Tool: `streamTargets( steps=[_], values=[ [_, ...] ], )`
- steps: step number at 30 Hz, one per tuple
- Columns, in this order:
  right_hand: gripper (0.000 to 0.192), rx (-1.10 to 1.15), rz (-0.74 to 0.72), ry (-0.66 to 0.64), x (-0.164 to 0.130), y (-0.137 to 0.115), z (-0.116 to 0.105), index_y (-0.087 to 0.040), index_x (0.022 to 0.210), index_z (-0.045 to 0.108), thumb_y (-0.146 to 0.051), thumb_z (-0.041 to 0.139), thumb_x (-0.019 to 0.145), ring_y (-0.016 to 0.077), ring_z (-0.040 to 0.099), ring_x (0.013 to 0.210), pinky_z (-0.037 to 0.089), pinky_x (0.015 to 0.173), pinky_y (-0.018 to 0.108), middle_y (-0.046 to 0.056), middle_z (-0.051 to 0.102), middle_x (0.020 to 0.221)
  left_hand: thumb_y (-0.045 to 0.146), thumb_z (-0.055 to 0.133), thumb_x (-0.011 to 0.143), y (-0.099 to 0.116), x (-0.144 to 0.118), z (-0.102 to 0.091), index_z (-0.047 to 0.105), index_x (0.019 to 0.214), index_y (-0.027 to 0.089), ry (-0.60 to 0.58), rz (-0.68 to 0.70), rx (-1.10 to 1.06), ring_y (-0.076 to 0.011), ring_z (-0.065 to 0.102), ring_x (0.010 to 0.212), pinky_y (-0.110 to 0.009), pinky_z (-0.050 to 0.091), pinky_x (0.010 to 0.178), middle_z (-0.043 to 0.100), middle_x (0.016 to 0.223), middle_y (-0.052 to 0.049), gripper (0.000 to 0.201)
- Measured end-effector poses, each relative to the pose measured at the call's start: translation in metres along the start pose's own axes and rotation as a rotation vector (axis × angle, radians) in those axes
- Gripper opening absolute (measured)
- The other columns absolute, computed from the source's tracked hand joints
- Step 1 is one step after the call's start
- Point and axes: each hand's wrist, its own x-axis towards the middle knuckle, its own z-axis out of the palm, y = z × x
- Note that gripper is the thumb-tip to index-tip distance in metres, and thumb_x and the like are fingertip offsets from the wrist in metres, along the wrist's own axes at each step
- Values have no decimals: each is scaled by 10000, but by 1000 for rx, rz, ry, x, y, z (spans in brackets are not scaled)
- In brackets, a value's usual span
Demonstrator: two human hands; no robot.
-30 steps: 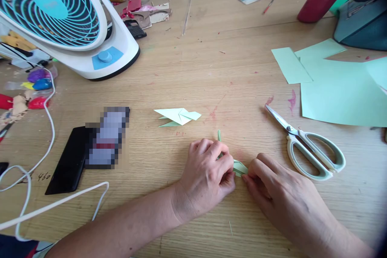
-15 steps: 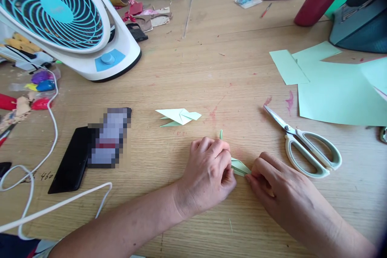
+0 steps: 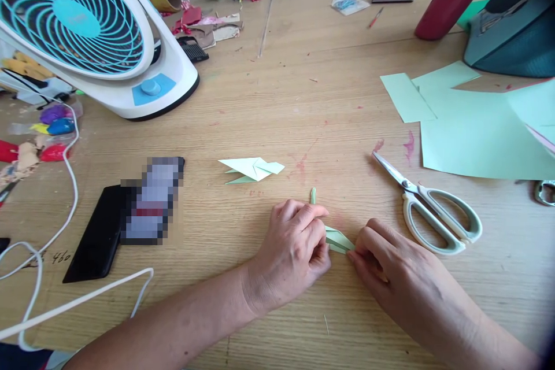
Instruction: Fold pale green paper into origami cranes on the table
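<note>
Pinching a small folded piece of pale green paper [image 3: 339,239] low in the middle of the frame, the left hand [image 3: 295,251] and the right hand [image 3: 390,269] are being pressed together over the wooden table [image 3: 303,87]. The left hand's fingers are being curled narrowly over the piece's left part, with a thin paper tip poking up just above the knuckles; the right hand's fingertips are being closed on its right point. Most of the piece is being hidden by the hands, so the exact fold cannot be told.

Several risks are being judged from this. The piece is small and its layers are thin: if the two hands are being pulled apart rather than pressed, a point is likely to be torn or a crease skewed. Because the grip is at the very tips, the paper could be slid out and the alignment lost.

The scissors [image 3: 433,208], lying near the right hand at centre right with blades pointing toward the upper left, could be nudged by the forearm. A finished folded figure [image 3: 254,169] is lying just above the hands and could be crushed if the left hand is shifted up. The green sheets [image 3: 477,133] at the right and the fan [image 3: 87,29] in the upper left are being kept well apart.
</note>
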Motion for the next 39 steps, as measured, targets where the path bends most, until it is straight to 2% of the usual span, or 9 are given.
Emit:
streamTargets(
  steps=[6,11,14,18,24,32,39],
  values=[
    [202,14,-46,12,0,0,-4,-205,801,501,-174,413,980,105,533,532,416,483,220,0,525,738,100,587,823,-1,2,0,567,740,179,-15,10,37,-225,518,957,-417,443,845,672,1161,-42,116],
    [290,2,-248,-31,-1,3,-8,-183,957,612,-93,338,983,110,529,542,417,488,216,26,543,766,163,589,876,-2,0,-2,606,772,183,-34,15,28,-237,514,1007,-421,453,875,657,1220,-46,107],
    [329,-27,-333,-46,-2,5,-8,-173,909,624,-91,314,986,120,496,536,409,501,238,31,539,754,174,558,910,-6,-2,-6,616,807,188,-52,37,2,-231,521,1022,-419,447,907,650,1251,-46,119],
    [358,-54,-355,-48,-1,5,-10,-161,818,604,-79,300,987,116,462,510,381,491,248,29,527,723,106,504,919,-11,-2,-9,577,876,185,-40,19,-90,-198,551,1020,-389,433,925,666,1186,-46,116],
    [375,-42,-359,-42,1,3,-13,-162,765,587,-78,296,987,113,460,505,376,487,243,34,534,711,84,560,867,-10,1,-9,559,891,195,-80,-52,-116,-205,550,1012,-388,416,913,649,1168,-37,114],
    [363,-25,-375,-25,1,5,-13,-153,883,609,-101,274,1015,109,471,519,386,505,231,26,542,722,64,640,812,-10,4,-11,544,903,196,-88,-71,-170,-187,559,1044,-364,397,937,624,1131,-18,186],
    [329,-44,-371,-40,1,4,-10,-119,971,638,-73,313,979,117,475,513,392,496,245,36,545,730,130,626,861,-11,4,-11,540,914,201,-124,-98,-191,-202,545,1076,-382,382,956,605,1171,-28,124]
  ],
)
